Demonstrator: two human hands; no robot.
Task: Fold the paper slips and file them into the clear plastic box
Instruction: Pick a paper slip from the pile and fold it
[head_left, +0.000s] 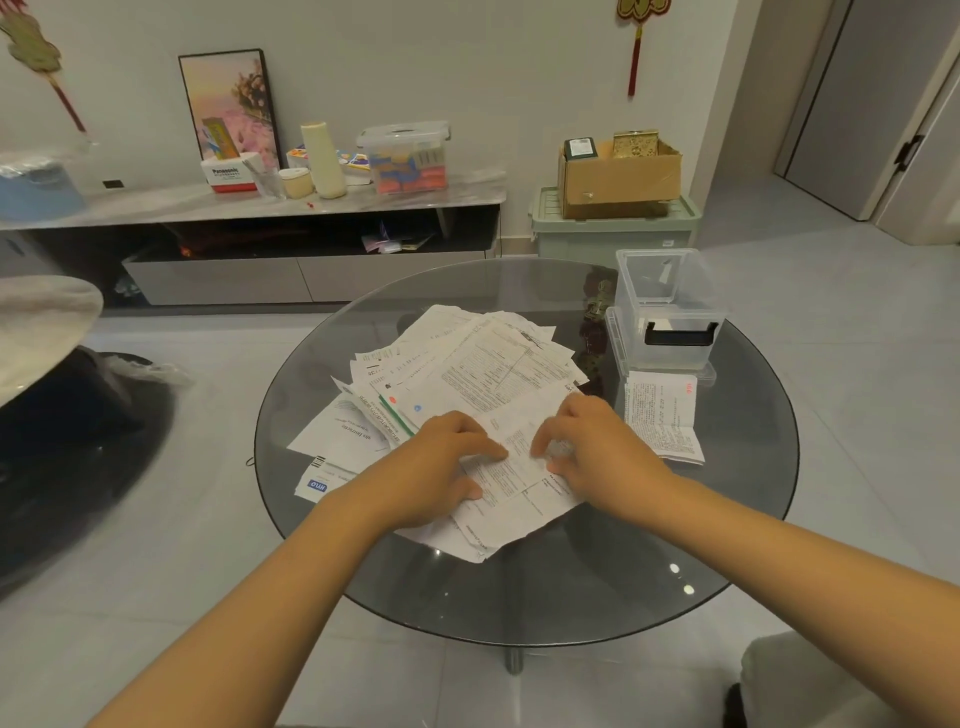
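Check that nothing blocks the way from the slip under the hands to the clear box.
Nothing visible does. Both the left hand and the right hand rest on the slip; the open clear box stands beyond, with only one folded sheet lying flat before it.
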